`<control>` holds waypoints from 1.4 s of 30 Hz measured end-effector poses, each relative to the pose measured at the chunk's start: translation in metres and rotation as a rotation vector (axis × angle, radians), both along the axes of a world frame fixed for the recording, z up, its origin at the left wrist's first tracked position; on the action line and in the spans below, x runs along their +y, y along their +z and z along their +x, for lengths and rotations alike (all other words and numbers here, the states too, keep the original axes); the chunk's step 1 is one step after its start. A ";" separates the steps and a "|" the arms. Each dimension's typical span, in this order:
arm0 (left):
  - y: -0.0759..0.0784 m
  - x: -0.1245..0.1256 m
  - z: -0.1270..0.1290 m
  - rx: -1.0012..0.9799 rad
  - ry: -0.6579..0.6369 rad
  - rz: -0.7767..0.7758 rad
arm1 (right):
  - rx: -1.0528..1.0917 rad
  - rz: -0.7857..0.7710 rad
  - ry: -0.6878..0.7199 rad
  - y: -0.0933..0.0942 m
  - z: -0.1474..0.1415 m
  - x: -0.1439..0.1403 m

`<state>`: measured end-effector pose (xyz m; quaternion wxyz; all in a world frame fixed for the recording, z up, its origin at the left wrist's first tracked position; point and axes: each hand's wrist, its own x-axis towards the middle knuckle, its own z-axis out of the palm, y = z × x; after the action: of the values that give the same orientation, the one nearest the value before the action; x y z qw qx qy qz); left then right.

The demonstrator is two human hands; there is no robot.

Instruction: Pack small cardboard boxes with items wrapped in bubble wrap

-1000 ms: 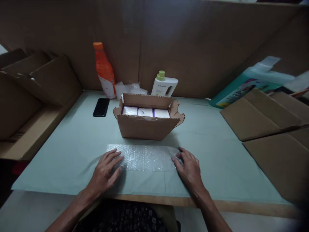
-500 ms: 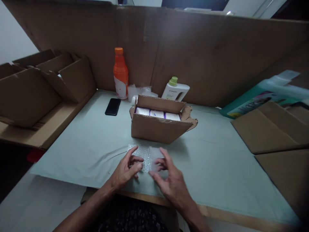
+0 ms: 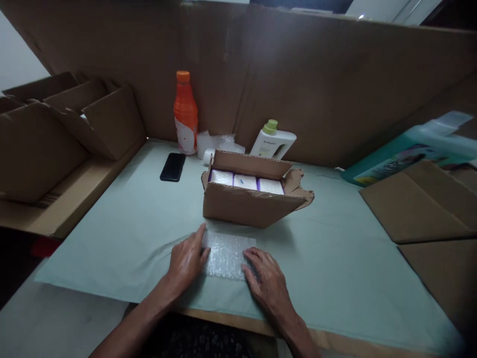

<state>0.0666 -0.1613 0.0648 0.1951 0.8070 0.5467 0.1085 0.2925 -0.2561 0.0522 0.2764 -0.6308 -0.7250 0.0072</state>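
Note:
A clear sheet of bubble wrap [image 3: 225,256] lies flat on the pale green cloth, close to the front edge of the table. My left hand [image 3: 187,254] rests along its left edge, index finger stretched forward and thumb touching the wrap. At the right edge is my right hand [image 3: 267,278], fingers bent and spread from the thumb, with the fingertips on the wrap. Neither hand is closed round anything. Just beyond the wrap stands an open cardboard box [image 3: 238,209] holding a row of three white-topped packs with purple edges [image 3: 245,182].
Behind the box stand an orange bottle [image 3: 185,114], crumpled plastic wrap [image 3: 225,143] and a white bottle with a green cap [image 3: 274,141]. A black phone [image 3: 173,167] lies left. Cardboard boxes [image 3: 40,149] flank the left; a teal jug [image 3: 406,149] and cardboard [image 3: 421,204] the right.
Both hands have come down onto the bubble wrap's edges. A smooth translucent part showed on its right half before; now it looks bubbled all across. The view has shifted slightly.

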 end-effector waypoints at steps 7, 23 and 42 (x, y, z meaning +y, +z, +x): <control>0.000 -0.017 0.006 -0.110 -0.312 0.356 | -0.097 0.098 -0.012 0.010 -0.010 0.007; -0.014 -0.006 -0.009 -0.354 -0.259 0.137 | 0.278 -0.137 -0.316 0.000 -0.001 0.016; -0.010 -0.021 -0.014 -0.824 0.141 -0.554 | 1.033 -0.267 -0.429 0.009 0.015 -0.033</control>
<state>0.0526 -0.1819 0.0544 0.5938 0.5760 0.4860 0.2819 0.3076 -0.2895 0.0609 0.5078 -0.7078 -0.3448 0.3496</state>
